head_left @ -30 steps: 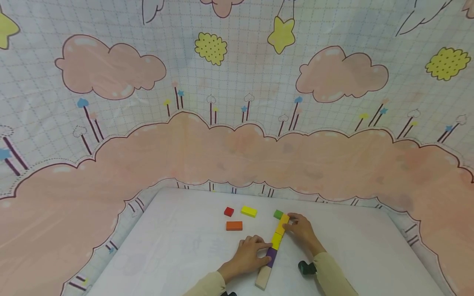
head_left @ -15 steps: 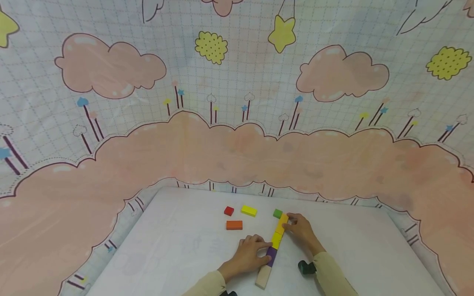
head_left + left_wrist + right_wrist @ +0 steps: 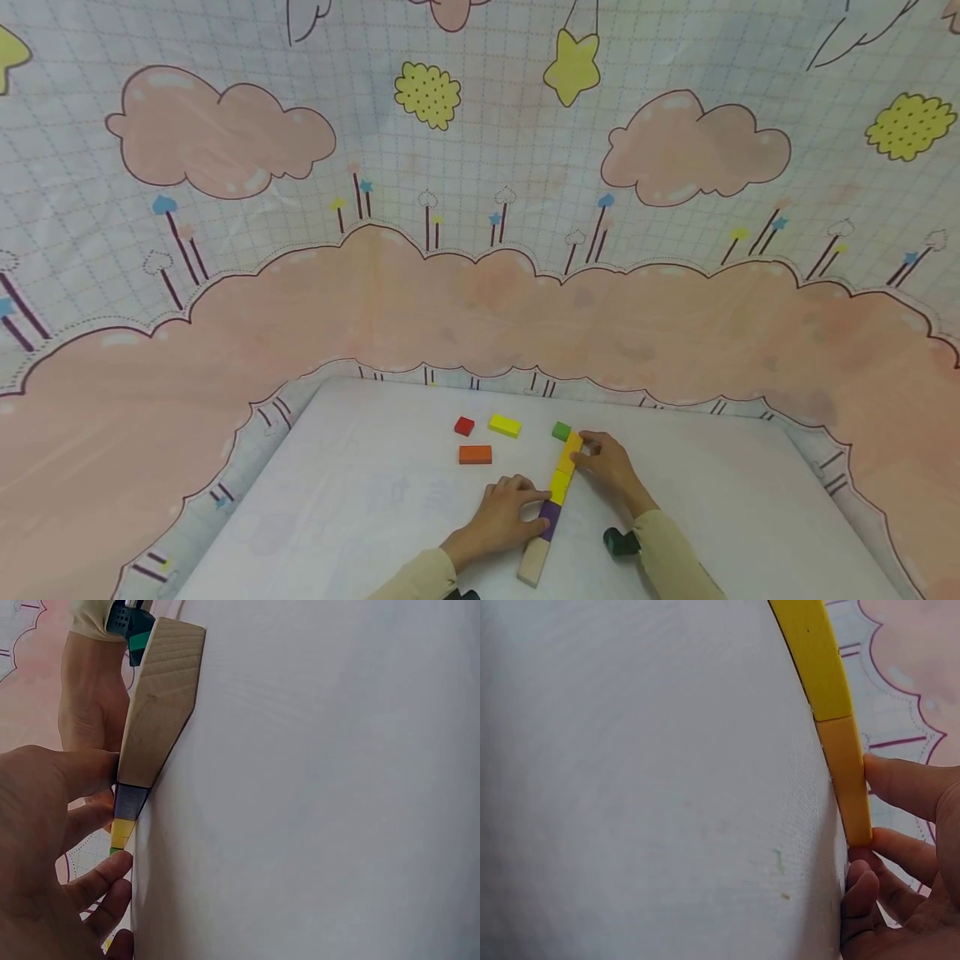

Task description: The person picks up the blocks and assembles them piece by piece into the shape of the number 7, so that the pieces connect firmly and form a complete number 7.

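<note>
A slanting row of end-to-end blocks lies on the white tabletop in the head view: a natural wood block (image 3: pixel 533 562) nearest, then a purple block (image 3: pixel 550 521), a yellow block (image 3: pixel 559 487) and an orange-yellow block (image 3: pixel 570 452). My left hand (image 3: pixel 497 518) touches the row's left side, thumb at the purple block and index finger at the yellow one. On the other side, my right hand (image 3: pixel 611 467) rests its thumb against the orange-yellow block's side, index fingertip near its far end. In the right wrist view, its other fingers (image 3: pixel 862 894) bend loosely. A green block (image 3: pixel 561 431) sits beside the far end.
To the left of the row lie a red block (image 3: pixel 464 427), a flat yellow block (image 3: pixel 505 426) and an orange block (image 3: pixel 476 455). A dark green device (image 3: pixel 619 542) is at the right wrist. A cloud-patterned cloth (image 3: pixel 480 308) rises behind the table.
The head view has shifted very slightly. Both hands and the blocks otherwise keep their places.
</note>
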Tool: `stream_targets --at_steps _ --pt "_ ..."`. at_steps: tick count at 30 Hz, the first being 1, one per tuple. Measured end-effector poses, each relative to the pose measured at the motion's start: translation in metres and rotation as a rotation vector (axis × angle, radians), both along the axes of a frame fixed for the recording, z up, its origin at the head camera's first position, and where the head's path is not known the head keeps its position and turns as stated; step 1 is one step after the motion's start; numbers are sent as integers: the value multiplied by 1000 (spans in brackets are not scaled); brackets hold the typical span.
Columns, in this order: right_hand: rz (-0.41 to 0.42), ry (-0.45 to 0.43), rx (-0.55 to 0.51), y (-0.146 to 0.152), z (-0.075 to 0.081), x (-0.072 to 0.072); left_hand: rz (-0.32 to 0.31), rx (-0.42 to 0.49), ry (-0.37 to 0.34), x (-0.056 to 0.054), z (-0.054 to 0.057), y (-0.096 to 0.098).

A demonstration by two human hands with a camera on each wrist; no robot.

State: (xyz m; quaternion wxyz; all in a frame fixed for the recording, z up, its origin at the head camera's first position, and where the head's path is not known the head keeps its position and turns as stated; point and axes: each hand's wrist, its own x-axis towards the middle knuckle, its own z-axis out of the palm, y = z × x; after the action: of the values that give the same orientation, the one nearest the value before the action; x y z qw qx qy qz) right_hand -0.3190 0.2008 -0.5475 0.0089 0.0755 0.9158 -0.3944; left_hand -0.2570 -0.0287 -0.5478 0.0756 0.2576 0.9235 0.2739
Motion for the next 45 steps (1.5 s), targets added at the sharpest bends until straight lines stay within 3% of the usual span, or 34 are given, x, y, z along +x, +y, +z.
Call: stream_targets --at_steps 15,37,45 --pt "11 -7 -12 0 0 3 1 2 -1 1 -4 -1" --pt "5 13 19 -2 -4 4 4 -20 4 3 5 1" --pt "17 22 -4 -2 -3 6 29 -10 -13 -3 6 6"
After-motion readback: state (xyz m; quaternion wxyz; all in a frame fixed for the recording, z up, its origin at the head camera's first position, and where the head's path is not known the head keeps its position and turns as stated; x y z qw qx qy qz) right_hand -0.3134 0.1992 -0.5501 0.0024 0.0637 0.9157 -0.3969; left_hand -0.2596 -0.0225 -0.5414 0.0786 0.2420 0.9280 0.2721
